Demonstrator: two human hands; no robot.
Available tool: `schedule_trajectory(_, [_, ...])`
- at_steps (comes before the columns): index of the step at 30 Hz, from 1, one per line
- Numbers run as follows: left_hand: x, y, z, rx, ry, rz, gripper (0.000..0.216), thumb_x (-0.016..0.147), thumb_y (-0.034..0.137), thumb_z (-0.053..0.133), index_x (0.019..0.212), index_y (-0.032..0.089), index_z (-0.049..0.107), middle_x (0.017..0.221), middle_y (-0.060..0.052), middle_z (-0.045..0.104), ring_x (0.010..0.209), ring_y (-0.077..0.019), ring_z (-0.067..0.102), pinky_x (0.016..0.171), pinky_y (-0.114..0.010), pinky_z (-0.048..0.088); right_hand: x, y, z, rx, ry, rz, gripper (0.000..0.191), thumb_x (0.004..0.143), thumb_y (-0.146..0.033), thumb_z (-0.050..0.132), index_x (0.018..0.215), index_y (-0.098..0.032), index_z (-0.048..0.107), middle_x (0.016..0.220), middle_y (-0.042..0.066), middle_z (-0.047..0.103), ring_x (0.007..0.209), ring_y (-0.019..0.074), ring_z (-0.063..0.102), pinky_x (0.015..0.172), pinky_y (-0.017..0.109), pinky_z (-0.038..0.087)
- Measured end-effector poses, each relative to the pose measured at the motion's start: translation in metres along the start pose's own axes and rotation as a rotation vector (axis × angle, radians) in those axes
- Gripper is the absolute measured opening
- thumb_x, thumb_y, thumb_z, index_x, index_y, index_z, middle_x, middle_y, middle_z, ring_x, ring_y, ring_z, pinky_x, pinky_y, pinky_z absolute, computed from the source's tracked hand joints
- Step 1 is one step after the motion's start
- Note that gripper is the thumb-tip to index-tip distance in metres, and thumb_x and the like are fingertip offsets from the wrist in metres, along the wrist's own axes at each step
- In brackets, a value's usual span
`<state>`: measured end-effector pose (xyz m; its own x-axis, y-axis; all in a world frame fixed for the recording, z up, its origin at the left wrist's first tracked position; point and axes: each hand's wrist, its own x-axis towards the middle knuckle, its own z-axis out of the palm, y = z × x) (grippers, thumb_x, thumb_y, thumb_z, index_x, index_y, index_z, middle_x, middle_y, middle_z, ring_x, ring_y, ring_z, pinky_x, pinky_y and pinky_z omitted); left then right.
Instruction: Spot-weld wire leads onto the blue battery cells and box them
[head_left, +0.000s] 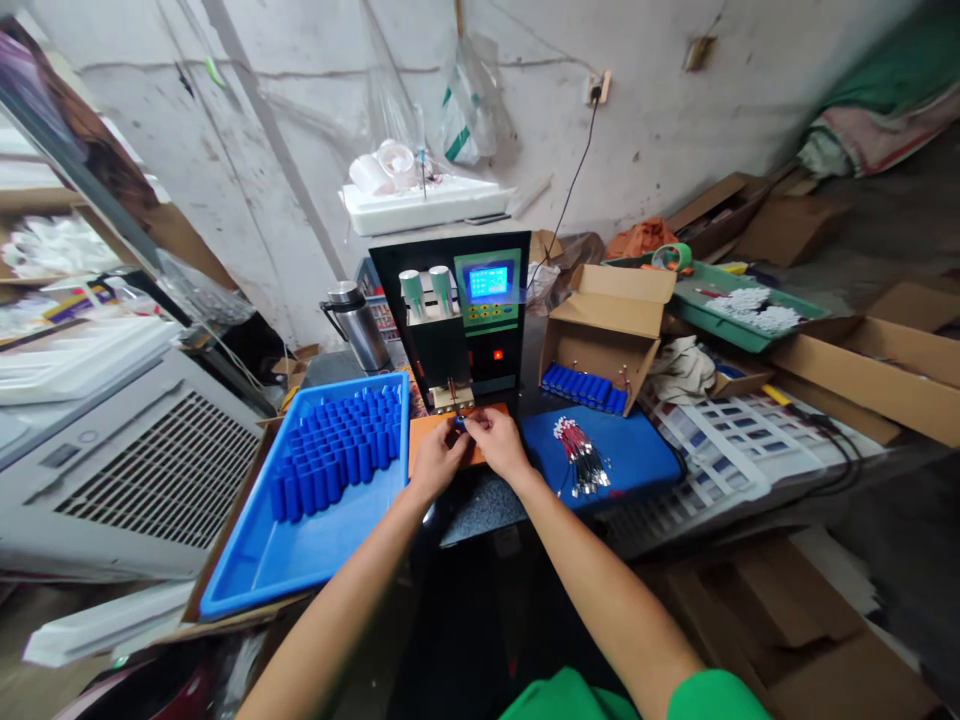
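Observation:
My left hand [437,458] and my right hand [495,440] meet over an orange pad [421,430] in front of a black spot-welding machine [457,320]. Together they pinch a small blue battery cell [459,423] just under the machine's welding tips. Both hands have their fingers closed round it. A blue tray [300,540] at my left holds several upright blue cells. To my right a bundle of red wires with metal ends [581,460] lies on a blue mat [630,455].
An open cardboard box [607,330] behind the mat holds a row of blue cells. A steel thermos [360,325] stands left of the machine. A grey cooler unit [112,460] is at far left, a green tray [742,310] and cartons at right.

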<state>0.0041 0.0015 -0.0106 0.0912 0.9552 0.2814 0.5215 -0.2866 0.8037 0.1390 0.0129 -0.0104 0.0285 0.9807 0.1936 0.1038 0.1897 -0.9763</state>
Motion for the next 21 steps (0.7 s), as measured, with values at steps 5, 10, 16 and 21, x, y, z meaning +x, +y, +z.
schedule_trajectory(5, [-0.002, -0.002, 0.0, 0.11, -0.012, 0.103, 0.022, 0.087, 0.029, 0.051, 0.098, 0.015, 0.064, 0.077, -0.004, 0.064, 0.071, -0.0166, 0.059, 0.069, -0.028, 0.048, -0.017, -0.01, -0.005, 0.021, -0.005, 0.015, 0.022, 0.079, -0.04, 0.065, 0.073, -0.018, 0.068, 0.07, 0.005, 0.068, 0.063, 0.0178, 0.063, 0.055, 0.025, 0.046])
schedule_trajectory(10, [-0.002, -0.004, -0.004, 0.328, 0.006, 0.326, 0.029, 0.089, 0.025, 0.051, 0.114, 0.019, 0.064, 0.112, -0.014, 0.066, 0.101, -0.0259, 0.062, 0.087, -0.039, 0.05, -0.028, -0.013, -0.003, 0.331, 0.001, 0.269, 0.035, 0.073, -0.05, 0.068, 0.068, -0.015, 0.065, 0.055, 0.002, 0.061, 0.038, 0.0097, 0.047, 0.033, 0.02, 0.036])
schedule_trajectory(16, [0.008, -0.004, -0.005, 0.417, -0.011, 0.571, 0.036, 0.09, 0.022, 0.045, 0.122, 0.024, 0.062, 0.123, -0.013, 0.064, 0.109, -0.0283, 0.063, 0.094, -0.044, 0.051, -0.033, -0.017, -0.005, 0.67, 0.071, 0.417, 0.026, 0.065, -0.039, 0.07, 0.059, -0.014, 0.063, 0.055, 0.002, 0.061, 0.037, 0.0073, 0.045, 0.029, 0.017, 0.033])
schedule_trajectory(21, [0.009, 0.011, 0.0, 0.422, -0.003, 0.736, 0.039, 0.089, 0.023, 0.053, 0.127, 0.027, 0.057, 0.131, -0.01, 0.06, 0.109, -0.0271, 0.064, 0.092, -0.041, 0.052, -0.031, -0.01, -0.036, 0.861, 0.251, 0.395, 0.021, 0.061, -0.033, 0.072, 0.065, -0.013, 0.068, 0.063, 0.005, 0.066, 0.043, 0.0077, 0.048, 0.033, 0.017, 0.037])
